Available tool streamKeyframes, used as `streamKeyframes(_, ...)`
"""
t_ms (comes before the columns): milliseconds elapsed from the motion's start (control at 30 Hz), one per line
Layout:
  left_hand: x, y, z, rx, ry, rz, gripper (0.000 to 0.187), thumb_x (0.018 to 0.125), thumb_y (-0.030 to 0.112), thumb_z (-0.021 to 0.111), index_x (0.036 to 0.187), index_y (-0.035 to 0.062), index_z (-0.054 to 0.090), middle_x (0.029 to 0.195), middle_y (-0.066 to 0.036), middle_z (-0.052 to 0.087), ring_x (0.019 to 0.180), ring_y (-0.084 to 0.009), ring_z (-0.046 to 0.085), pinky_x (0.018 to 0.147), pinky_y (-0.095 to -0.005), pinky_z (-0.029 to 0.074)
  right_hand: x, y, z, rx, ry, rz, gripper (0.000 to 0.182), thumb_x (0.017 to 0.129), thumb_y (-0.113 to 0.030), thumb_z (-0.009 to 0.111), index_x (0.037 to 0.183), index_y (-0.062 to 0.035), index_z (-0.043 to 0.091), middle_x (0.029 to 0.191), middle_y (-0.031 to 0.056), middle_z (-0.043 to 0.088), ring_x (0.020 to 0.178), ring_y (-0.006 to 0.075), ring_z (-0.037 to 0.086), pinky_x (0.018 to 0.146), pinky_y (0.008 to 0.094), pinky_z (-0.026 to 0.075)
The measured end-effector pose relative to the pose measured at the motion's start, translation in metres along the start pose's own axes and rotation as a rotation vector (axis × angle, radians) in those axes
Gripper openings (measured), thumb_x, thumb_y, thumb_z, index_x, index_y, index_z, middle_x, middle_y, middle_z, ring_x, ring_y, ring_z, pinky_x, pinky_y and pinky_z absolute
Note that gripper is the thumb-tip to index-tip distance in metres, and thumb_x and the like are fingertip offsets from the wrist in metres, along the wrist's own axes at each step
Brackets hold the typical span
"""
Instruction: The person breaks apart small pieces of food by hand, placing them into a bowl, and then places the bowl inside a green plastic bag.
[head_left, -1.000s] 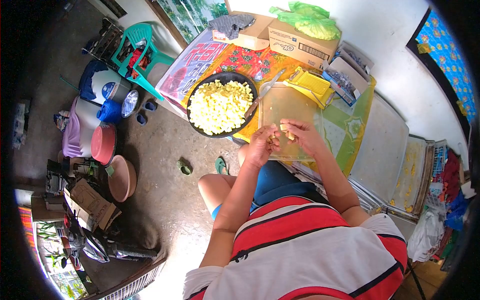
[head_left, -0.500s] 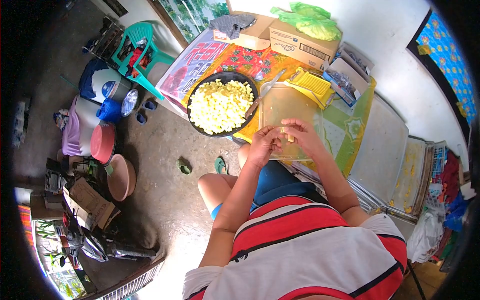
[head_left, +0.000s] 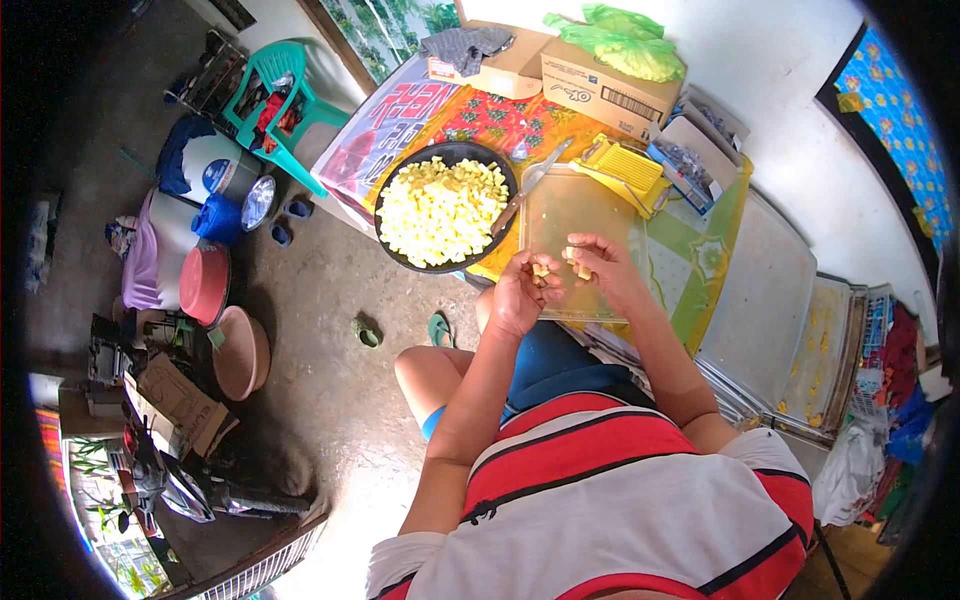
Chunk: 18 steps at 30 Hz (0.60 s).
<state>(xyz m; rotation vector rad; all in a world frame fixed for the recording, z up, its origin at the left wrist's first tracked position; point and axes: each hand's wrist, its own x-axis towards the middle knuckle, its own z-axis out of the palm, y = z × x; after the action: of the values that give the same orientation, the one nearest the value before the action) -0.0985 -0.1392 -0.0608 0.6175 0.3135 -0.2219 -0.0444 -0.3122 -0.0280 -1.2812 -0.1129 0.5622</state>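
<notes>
My left hand (head_left: 517,300) has its fingers curled around small pale yellow pieces (head_left: 540,272), above the near part of a translucent tray-like board (head_left: 575,210). Close beside it, my right hand (head_left: 610,280) pinches more pale yellow pieces (head_left: 573,258) between thumb and fingers. A small gap separates the two hands. On the left, a round black pan (head_left: 378,215) holds a heap of similar short yellow pieces (head_left: 440,212). A knife (head_left: 537,178) lies between the pan and the board, its brown handle on the pan's rim.
A yellow ridged plastic tool (head_left: 625,172) sits at the board's far right corner. Cardboard boxes (head_left: 600,95) and a green plastic bag (head_left: 625,45) stand at the back. Stacked flat trays (head_left: 760,280) are on the right. A green chair (head_left: 275,100) and basins (head_left: 243,355) are to the left.
My hands have moved slightly apart from where they met. The pale yellow piece between them now shows as separate pieces, some in each hand.
</notes>
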Motion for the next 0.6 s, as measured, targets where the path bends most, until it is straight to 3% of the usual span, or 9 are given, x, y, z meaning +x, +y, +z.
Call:
streamKeyframes(167,0.001,-0.001,-0.001,0.059,0.063,-0.064,0.038,0.094,0.039,0.043,0.098,0.0055,0.059,0.090,-0.008,0.062,0.075,-0.0203,0.063,0.065,-0.0349,0.053,0.005,0.009,-0.005,-0.025,-0.001,-0.027,0.029,0.084,-0.018,0.066,0.109,-0.0039,0.061,0.086,0.0000,0.061,0.076,0.0075,0.057,0.063,0.0238,0.049)
streamKeyframes(300,-0.003,-0.003,0.009,0.032,0.042,-0.120,0.033,0.092,0.035,0.048,0.100,0.0052,0.059,0.089,-0.008,0.063,0.076,-0.0207,0.064,0.066,-0.0336,0.054,0.001,0.003,0.002,-0.131,-0.015,-0.021,0.021,0.085,-0.017,0.065,0.102,-0.0044,0.064,0.088,0.0001,0.064,0.076,0.0070,0.058,0.066,0.0213,0.049)
streamKeyframes(400,0.000,-0.007,0.004,0.032,0.005,-0.121,0.030,0.090,0.031,0.055,0.104,0.0050,0.059,0.090,-0.008,0.064,0.077,-0.0198,0.064,0.068,-0.0327,0.054,0.006,0.012,-0.002,-0.296,-0.031,-0.140,0.022,0.086,-0.019,0.065,0.102,-0.0032,0.065,0.088,0.0008,0.064,0.078,0.0081,0.059,0.069,0.0227,0.050)
streamKeyframes(600,-0.003,-0.006,0.005,0.026,0.018,-0.097,0.023,0.087,0.021,0.058,0.103,0.0052,0.059,0.092,-0.007,0.063,0.077,-0.0210,0.064,0.067,-0.0333,0.054,0.007,0.011,-0.005,-0.101,0.087,0.031,0.026,0.090,-0.018,0.059,0.109,-0.0010,0.062,0.095,0.0029,0.063,0.084,0.0098,0.059,0.074,0.0232,0.051)
